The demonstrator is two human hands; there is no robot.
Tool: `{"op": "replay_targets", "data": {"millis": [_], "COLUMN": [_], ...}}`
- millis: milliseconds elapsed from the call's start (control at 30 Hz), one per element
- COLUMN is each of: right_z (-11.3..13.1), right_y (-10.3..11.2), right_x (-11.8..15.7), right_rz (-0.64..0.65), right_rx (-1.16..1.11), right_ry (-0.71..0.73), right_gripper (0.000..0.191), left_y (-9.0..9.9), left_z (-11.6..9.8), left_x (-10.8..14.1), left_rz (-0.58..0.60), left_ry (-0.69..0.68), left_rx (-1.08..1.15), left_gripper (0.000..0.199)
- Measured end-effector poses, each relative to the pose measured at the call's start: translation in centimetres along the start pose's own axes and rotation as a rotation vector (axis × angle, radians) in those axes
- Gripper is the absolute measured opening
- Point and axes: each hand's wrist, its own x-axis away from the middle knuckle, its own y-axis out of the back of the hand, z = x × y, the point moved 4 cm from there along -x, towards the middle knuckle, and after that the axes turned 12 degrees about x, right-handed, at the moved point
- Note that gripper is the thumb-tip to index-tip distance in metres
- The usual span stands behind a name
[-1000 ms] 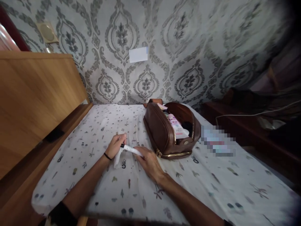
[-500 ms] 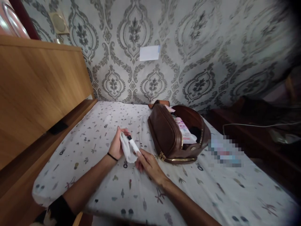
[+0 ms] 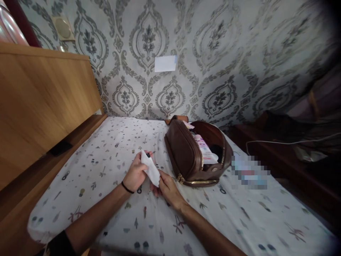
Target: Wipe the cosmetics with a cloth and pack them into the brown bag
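In the head view, saw the left hand [image 3: 135, 175] and the right hand [image 3: 169, 190] close together, both clamped on one white cloth [image 3: 151, 172], the left with its thumb across the upper part, the right with its fingertips at the lower end. Saw the black end of a slim tube [image 3: 148, 155] poking out at the cloth's top; could not tell how much more lay wrapped inside. Found cloth and tube above the middle of the bench [image 3: 128, 137], left of a brown bag [image 3: 183, 147], well back from the rounded front edge.

Noted open printed cover [image 3: 85, 167] to the left of the hands, running out to the wooden cabinet [image 3: 45, 96], and more beyond them, back to the patterned wall [image 3: 191, 85]. Had less room on the right, with the bag's near corner and gold zipper [image 3: 204, 182] just beside the right hand. Saw the bag open on top, a pink and white pack [image 3: 206, 151] inside, the strap [image 3: 180, 118] reaching toward the wall. Found a blurred-out item [image 3: 249, 172] right of the bag, near the bench's right edge, with bare cover in front of it
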Motion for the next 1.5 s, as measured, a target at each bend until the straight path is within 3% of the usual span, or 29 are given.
{"op": "replay_targets", "data": {"millis": [233,433,600,767,867,967,1233,1367,1500], "right_z": [0.4,0.7,0.4,0.6,0.2,0.0,1.1,0.9,1.0], "right_y": [0.9,1.1,0.9,0.6,0.2,0.1,1.3,1.3,1.5], "right_x": [0.0,0.2,0.6,0.3,0.2,0.3,0.7,0.8,0.8], "right_rz": [-0.122,-0.154,-0.136,-0.081,0.029,0.04,-0.201,-0.248,-0.308], "right_rx": [0.102,0.211,0.23,0.002,-0.237,-0.314,0.162,0.193,0.19], "right_ry": [0.03,0.042,-0.04,-0.034,-0.163,-0.24,0.008,0.002,0.003], "right_gripper": [0.008,0.013,0.027,0.039,0.044,0.045,0.024,0.023,0.019], "left_y": [-0.1,1.1,0.5,0.0,0.2,0.4,0.5,0.3,0.4], "left_z": [1.1,0.0,-0.9,-1.6,-1.9,-2.2,-1.9,-1.3,-0.3], "left_x": [0.1,-0.6,-0.4,-0.6,-0.9,-1.1,-1.4,-1.2,-0.8], "left_rz": [0.171,0.056,0.015,-0.069,-0.13,-0.14,-0.051,-0.005,0.075], "left_ry": [-0.004,-0.084,-0.127,-0.159,-0.156,-0.136,0.041,0.05,0.008], "left_rx": [-0.384,-0.428,-0.364,-0.228,-0.19,-0.192,-0.158,-0.234,-0.357], "left_gripper": [0.046,0.044,0.038,0.035,0.038,0.037,0.04,0.052,0.052]}}
